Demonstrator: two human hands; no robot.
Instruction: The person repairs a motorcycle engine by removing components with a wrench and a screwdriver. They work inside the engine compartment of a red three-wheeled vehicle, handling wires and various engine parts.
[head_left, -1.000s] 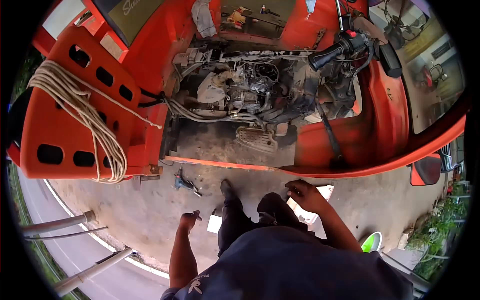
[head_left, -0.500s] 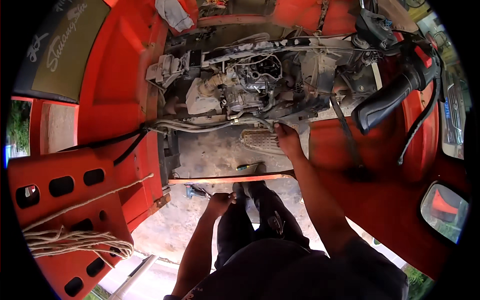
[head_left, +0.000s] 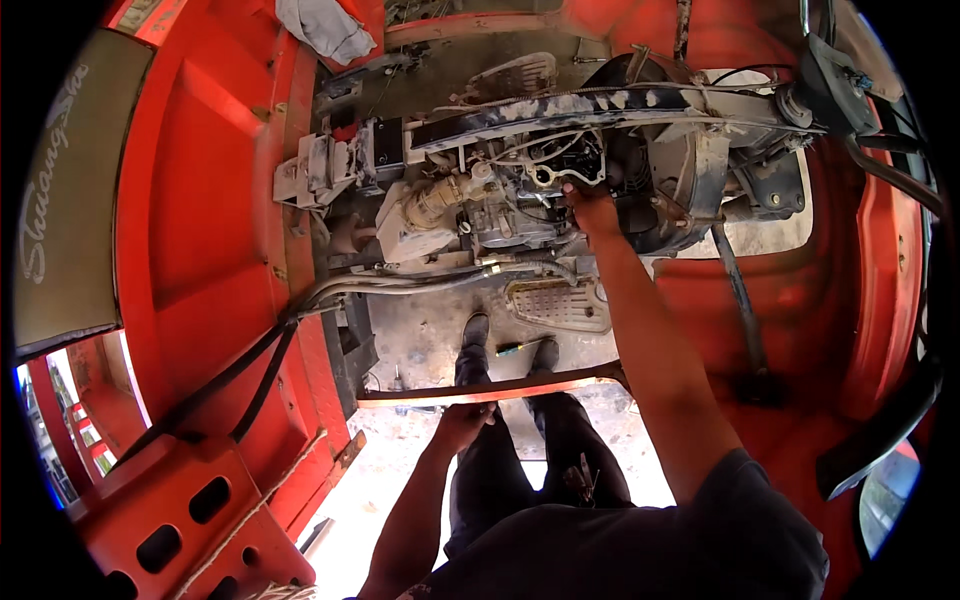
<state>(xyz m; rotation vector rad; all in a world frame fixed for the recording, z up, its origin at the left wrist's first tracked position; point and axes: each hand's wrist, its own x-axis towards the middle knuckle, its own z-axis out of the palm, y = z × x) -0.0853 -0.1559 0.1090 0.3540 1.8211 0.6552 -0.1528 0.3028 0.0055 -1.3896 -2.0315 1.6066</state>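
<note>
Open red vehicle body (head_left: 200, 230), dusty floor below. Exposed engine (head_left: 500, 200) centre. Right hand (head_left: 590, 205) reaching into engine, grip hidden. Left hand (head_left: 462, 418) clenched on orange frame bar (head_left: 540, 383), bracing the lean.

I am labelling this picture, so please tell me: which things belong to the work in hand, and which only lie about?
In hand:
right hand reaching into the grimy grey metal engine
left hand gripping the rusty orange frame bar

Lying about:
green-handled screwdriver on the floor
crumpled grey cloth
ribbed metal foot pedal
</note>
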